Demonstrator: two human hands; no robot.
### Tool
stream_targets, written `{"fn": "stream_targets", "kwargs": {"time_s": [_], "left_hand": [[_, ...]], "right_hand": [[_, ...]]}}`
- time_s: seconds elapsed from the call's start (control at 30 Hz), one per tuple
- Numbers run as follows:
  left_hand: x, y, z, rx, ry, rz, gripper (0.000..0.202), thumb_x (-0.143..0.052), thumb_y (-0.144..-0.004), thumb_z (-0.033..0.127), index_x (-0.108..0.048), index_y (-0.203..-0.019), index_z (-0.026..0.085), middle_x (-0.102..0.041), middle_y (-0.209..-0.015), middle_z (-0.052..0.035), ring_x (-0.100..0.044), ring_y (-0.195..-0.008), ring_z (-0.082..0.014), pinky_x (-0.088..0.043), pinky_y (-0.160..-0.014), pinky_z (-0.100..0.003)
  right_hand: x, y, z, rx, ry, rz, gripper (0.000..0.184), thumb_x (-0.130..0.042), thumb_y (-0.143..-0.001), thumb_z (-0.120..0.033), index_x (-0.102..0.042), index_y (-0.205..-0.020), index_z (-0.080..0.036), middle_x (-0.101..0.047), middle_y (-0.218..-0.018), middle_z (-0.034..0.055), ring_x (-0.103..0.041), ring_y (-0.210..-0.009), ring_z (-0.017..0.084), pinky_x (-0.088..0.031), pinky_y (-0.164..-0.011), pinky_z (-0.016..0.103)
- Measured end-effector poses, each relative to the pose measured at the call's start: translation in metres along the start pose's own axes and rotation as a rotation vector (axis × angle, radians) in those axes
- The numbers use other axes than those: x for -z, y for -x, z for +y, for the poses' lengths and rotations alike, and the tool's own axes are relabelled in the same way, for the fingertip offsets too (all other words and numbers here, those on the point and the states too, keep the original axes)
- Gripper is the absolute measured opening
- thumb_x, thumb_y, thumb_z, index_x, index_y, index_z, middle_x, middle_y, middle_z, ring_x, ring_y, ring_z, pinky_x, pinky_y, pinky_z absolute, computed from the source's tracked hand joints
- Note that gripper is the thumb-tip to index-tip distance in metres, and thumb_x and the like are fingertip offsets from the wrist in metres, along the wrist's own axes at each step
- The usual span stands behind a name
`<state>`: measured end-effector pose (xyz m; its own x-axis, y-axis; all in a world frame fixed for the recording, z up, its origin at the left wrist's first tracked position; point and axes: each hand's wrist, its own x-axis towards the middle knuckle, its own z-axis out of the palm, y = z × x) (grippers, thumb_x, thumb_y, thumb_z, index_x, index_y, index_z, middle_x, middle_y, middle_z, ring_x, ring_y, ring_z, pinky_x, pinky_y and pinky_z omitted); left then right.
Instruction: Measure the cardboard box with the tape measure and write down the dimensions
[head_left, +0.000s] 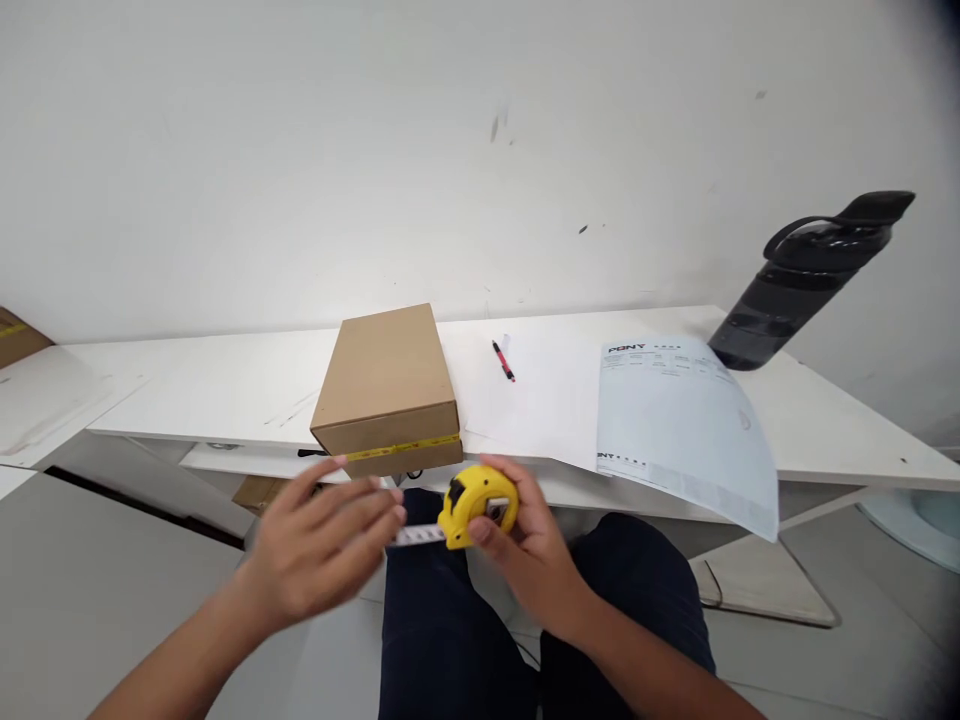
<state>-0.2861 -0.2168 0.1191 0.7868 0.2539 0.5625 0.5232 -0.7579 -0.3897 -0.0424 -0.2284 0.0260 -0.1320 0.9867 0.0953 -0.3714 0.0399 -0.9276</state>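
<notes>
My right hand (529, 545) grips a yellow tape measure (476, 505) just in front of the white table's edge (525, 480). A short length of its blade (416, 536) sticks out to the left. My left hand (322, 545) is at the blade's end, blurred by motion, with its fingers stretched toward the blade. Whether they pinch it is unclear. A closed brown cardboard box (386, 385) stands on the table right behind both hands, with a yellow strip across its front face.
A red and black pen (503, 361) lies on the table right of the box. A printed sheet (679, 430) hangs over the front edge. A dark bottle (814, 275) stands at the far right. Another box corner (19, 335) shows at far left.
</notes>
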Motion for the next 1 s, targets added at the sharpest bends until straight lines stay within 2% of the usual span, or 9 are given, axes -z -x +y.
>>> {"fn": "stream_targets", "kwargs": {"time_s": [0.1, 0.17, 0.3, 0.37, 0.47, 0.6, 0.7, 0.87, 1.0], "left_hand": [[0.004, 0.027, -0.043, 0.356, -0.021, 0.184, 0.027, -0.061, -0.088, 0.013, -0.069, -0.107, 0.029, -0.075, -0.115, -0.001, -0.072, -0.101, -0.0181, -0.058, -0.094, -0.038], [0.002, 0.049, -0.074, 0.595, -0.06, 0.275, 0.022, -0.059, -0.091, 0.017, -0.071, -0.106, 0.028, -0.073, -0.116, -0.0016, -0.07, -0.105, -0.0197, -0.058, -0.095, -0.04], [-0.017, 0.091, -0.114, 0.826, -0.104, 0.196, 0.022, -0.053, -0.097, 0.03, -0.072, -0.108, 0.023, -0.071, -0.12, -0.0058, -0.066, -0.114, -0.0219, -0.053, -0.103, -0.043], [-0.028, 0.103, -0.118, 0.825, -0.137, 0.168, 0.025, -0.052, -0.097, 0.033, -0.072, -0.11, 0.023, -0.071, -0.12, -0.0068, -0.067, -0.111, -0.0216, -0.053, -0.101, -0.041], [-0.041, 0.103, -0.11, 0.661, -0.21, 0.144, 0.03, -0.058, -0.095, 0.032, -0.068, -0.122, 0.025, -0.069, -0.128, -0.0089, -0.067, -0.112, -0.0239, -0.052, -0.102, -0.042], [-0.049, 0.08, -0.087, 0.435, -0.038, 0.04, 0.056, -0.05, -0.098, 0.04, -0.042, -0.152, 0.027, -0.052, -0.151, -0.012, -0.051, -0.137, -0.0314, -0.043, -0.113, -0.052], [-0.055, 0.067, -0.078, 0.467, 0.089, 0.046, 0.059, -0.041, -0.102, 0.044, -0.032, -0.157, 0.027, -0.047, -0.155, -0.0117, -0.044, -0.143, -0.031, -0.038, -0.117, -0.053], [-0.061, 0.069, -0.082, 0.517, 0.064, 0.052, 0.059, -0.051, -0.1, 0.031, -0.034, -0.156, 0.032, -0.053, -0.151, -0.0078, -0.045, -0.143, -0.0279, -0.04, -0.117, -0.049], [-0.062, 0.071, -0.086, 0.534, 0.079, 0.042, 0.06, -0.053, -0.099, 0.031, -0.034, -0.156, 0.033, -0.054, -0.15, -0.0073, -0.048, -0.14, -0.0273, -0.041, -0.117, -0.049]], "right_hand": [[0.015, -0.027, -0.011, 0.305, 0.082, 0.271, 0.068, -0.085, -0.073, -0.047, -0.051, -0.13, -0.031, -0.062, -0.115, 0.0053, -0.066, -0.098, 0.021, -0.059, -0.084, 0.035], [0.031, -0.052, -0.019, 0.502, 0.151, 0.383, 0.066, -0.086, -0.072, -0.043, -0.052, -0.128, -0.032, -0.058, -0.123, 0.0063, -0.064, -0.104, 0.022, -0.057, -0.09, 0.038], [0.055, -0.097, -0.029, 0.525, 0.296, 0.365, 0.061, -0.079, -0.08, -0.043, -0.054, -0.134, -0.032, -0.055, -0.132, 0.0077, -0.065, -0.105, 0.023, -0.055, -0.096, 0.044], [0.057, -0.112, -0.032, 0.482, 0.315, 0.353, 0.063, -0.077, -0.081, -0.045, -0.054, -0.138, -0.031, -0.057, -0.131, 0.008, -0.065, -0.104, 0.023, -0.055, -0.097, 0.045], [0.047, -0.123, -0.033, 0.458, 0.356, 0.289, 0.064, -0.075, -0.081, -0.044, -0.055, -0.14, -0.03, -0.06, -0.126, 0.0078, -0.063, -0.105, 0.023, -0.055, -0.096, 0.045], [0.028, -0.126, -0.033, 0.489, 0.455, 0.19, 0.058, -0.074, -0.083, -0.042, -0.059, -0.138, -0.032, -0.061, -0.124, 0.0072, -0.061, -0.104, 0.024, -0.056, -0.092, 0.044], [0.024, -0.126, -0.032, 0.483, 0.466, 0.167, 0.058, -0.072, -0.084, -0.042, -0.058, -0.139, -0.032, -0.061, -0.125, 0.0074, -0.061, -0.105, 0.024, -0.056, -0.092, 0.044], [0.027, -0.128, -0.03, 0.458, 0.454, 0.176, 0.059, -0.072, -0.084, -0.044, -0.056, -0.14, -0.03, -0.059, -0.133, 0.0088, -0.062, -0.106, 0.024, -0.056, -0.092, 0.045], [0.027, -0.127, -0.03, 0.477, 0.496, 0.196, 0.059, -0.071, -0.085, -0.045, -0.056, -0.14, -0.03, -0.06, -0.133, 0.0088, -0.063, -0.103, 0.023, -0.057, -0.09, 0.043]]}}
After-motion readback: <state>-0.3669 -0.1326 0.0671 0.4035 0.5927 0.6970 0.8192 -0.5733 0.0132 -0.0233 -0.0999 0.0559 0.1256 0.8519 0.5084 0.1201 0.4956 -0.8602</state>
